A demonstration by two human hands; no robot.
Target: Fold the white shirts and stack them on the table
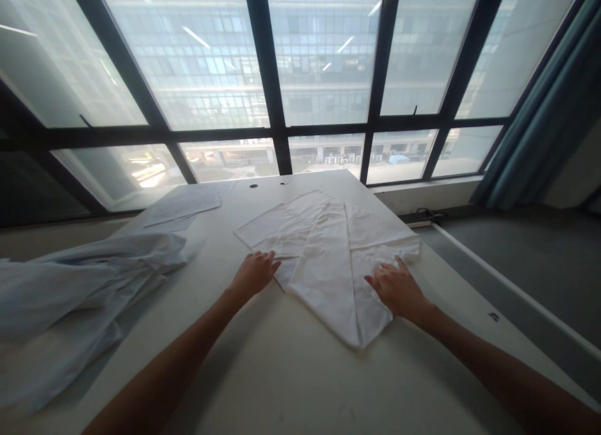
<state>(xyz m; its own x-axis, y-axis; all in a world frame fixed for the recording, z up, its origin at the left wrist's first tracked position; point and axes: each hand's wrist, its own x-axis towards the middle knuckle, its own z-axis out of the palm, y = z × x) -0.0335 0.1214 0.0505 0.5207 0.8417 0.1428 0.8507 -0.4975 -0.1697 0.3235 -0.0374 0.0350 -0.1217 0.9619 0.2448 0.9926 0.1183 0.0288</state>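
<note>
A white cloth (323,253) lies partly folded on the white table (282,372), its flaps overlapping into a point toward me. My left hand (254,273) rests on the cloth's left edge, fingers curled a little and pressing down. My right hand (398,289) lies flat on the cloth's right side, fingers stretched out. Neither hand lifts anything.
A heap of pale blue-white fabric (79,297) covers the table's left side. Sheets of paper (185,204) lie at the far left corner. Large windows (323,66) stand behind the table, a teal curtain (549,116) hangs at right, and the table's right edge drops to grey floor (530,260).
</note>
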